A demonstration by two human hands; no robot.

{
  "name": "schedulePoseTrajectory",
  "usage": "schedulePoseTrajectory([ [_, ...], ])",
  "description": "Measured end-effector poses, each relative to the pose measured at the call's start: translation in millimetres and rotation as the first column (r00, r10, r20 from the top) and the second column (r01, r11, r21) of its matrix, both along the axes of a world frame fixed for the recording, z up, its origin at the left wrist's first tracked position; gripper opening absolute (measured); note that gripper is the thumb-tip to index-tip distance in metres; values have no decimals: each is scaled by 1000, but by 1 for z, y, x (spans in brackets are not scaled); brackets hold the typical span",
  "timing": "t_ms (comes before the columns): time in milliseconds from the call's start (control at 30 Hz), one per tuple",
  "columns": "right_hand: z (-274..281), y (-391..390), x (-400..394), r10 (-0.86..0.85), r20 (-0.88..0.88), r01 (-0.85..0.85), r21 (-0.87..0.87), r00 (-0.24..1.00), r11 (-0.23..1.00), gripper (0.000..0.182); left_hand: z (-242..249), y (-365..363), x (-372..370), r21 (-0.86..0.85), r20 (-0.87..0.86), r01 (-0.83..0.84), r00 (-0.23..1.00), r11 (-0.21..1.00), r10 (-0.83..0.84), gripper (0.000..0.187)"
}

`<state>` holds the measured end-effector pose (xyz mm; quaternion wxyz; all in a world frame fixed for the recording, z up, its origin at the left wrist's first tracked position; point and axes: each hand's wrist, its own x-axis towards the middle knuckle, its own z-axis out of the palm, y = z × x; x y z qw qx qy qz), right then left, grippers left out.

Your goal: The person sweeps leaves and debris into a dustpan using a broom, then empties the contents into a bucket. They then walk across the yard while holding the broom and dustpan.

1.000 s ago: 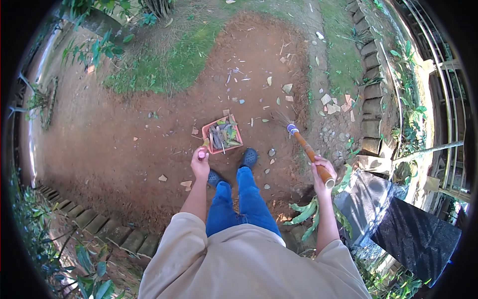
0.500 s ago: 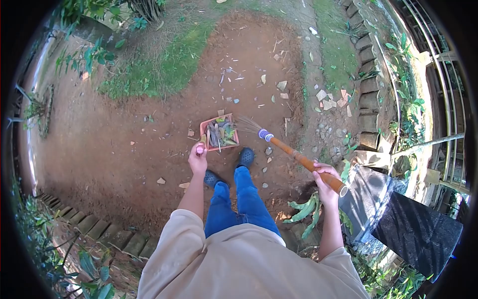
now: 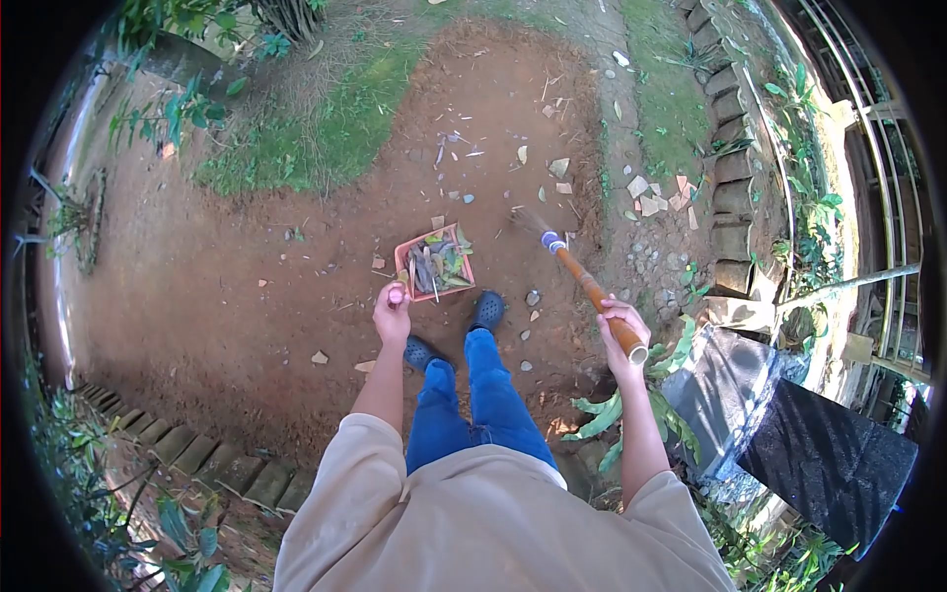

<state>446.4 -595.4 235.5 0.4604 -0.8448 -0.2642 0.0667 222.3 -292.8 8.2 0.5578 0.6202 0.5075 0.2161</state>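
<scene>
My right hand (image 3: 619, 333) is wrapped round the upper part of a stick broom (image 3: 584, 280) with a bamboo handle and a purple-and-white binding. Its thin bristles point away from me, close over the bare soil, to the right of an orange dustpan (image 3: 401, 259). Dry brown and green leaves (image 3: 440, 264) fill the dustpan, some poking over its rim. My left hand (image 3: 392, 318) is closed on the dustpan's handle, whose pink end (image 3: 397, 295) shows above the fingers.
My dark clogs (image 3: 487, 311) stand just below the dustpan. Leaf bits and pale broken pieces (image 3: 559, 168) lie scattered ahead. Stones and tile shards (image 3: 651, 205) are at the right, near a brick edging (image 3: 730, 202). A black sheet (image 3: 829, 449) lies at lower right.
The broom has swung: its bristles moved right and away from the dustpan, and my right hand shifted left and slightly up. The left hand and dustpan stay almost in place.
</scene>
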Motion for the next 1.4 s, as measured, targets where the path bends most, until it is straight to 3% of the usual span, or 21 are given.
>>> schedulePoseTrajectory([
  [167, 17, 2, -19, 153, -175, -148, 43, 973, 988, 14, -4, 4, 5, -30, 13, 35, 999, 999, -35, 30],
  [267, 30, -3, -26, 129, -199, -110, 107, 971, 988, 14, -10, 9, 5, -33, -59, 75, 995, 997, -76, 33],
  [367, 47, -6, -27, 117, -187, -94, 126, 975, 988, 16, -2, 8, 9, -186, 49, -23, 998, 982, 33, 35],
  [500, 71, -9, -21, 71, -180, -48, 128, 981, 991, 16, -25, 12, -2, -109, 39, 100, 995, 989, -96, 38],
  [667, 85, -8, -16, 71, -172, -48, 135, 983, 990, 17, -16, 11, -5, -120, 133, 75, 989, 990, -59, 39],
  [767, 90, -7, -17, 25, -193, 3, 145, 981, 989, 17, 0, 8, -9, -55, 134, 88, 988, 995, -80, 37],
  [867, 100, -5, -18, -33, -233, 70, 152, 972, 986, 18, 42, 8, -10, 3, 4, 81, 997, 997, -81, 36],
  [1067, 120, 0, -1, -89, -237, 133, 178, 967, 975, 18, 87, 18, -38, 94, 36, -9, 999, 996, 6, 35],
  [1300, 154, 28, 38, 3, -277, 76, 274, 961, 959, 18, 154, 36, -61, 207, 154, -239, 966, 949, 209, 32],
  [1400, 160, 52, 62, 117, -232, -39, 313, 966, 949, 19, 174, 47, -74, 241, 209, -326, 937, 914, 279, 31],
])
